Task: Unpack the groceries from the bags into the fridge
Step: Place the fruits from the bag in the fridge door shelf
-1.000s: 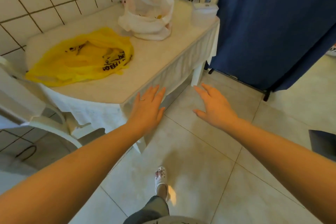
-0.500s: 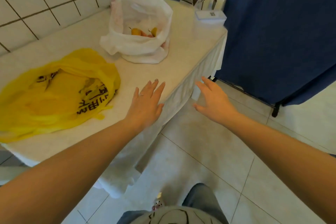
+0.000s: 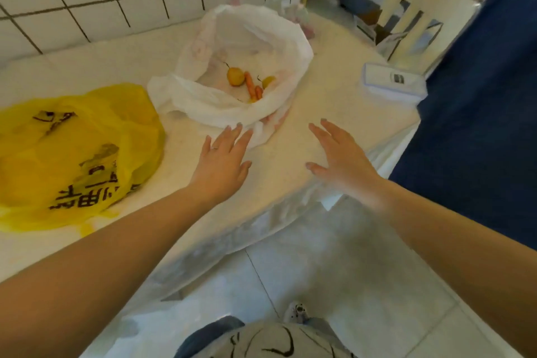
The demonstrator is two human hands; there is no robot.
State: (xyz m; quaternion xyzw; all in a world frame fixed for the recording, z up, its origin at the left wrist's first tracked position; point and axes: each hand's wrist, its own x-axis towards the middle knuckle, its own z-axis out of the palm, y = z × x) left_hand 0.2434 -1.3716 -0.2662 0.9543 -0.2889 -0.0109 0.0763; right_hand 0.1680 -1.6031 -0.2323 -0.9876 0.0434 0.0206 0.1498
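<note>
Both hands empty, fingers spread flat over the table (image 3: 334, 96): left hand (image 3: 222, 161) with fingertips at the white bag (image 3: 261, 38) rim, right hand (image 3: 340, 160) near the table edge. White bag open (pears (image 3: 235, 76) and carrots (image 3: 252, 86) inside). Yellow bag (image 3: 72, 151) lies flat to its left.
</note>
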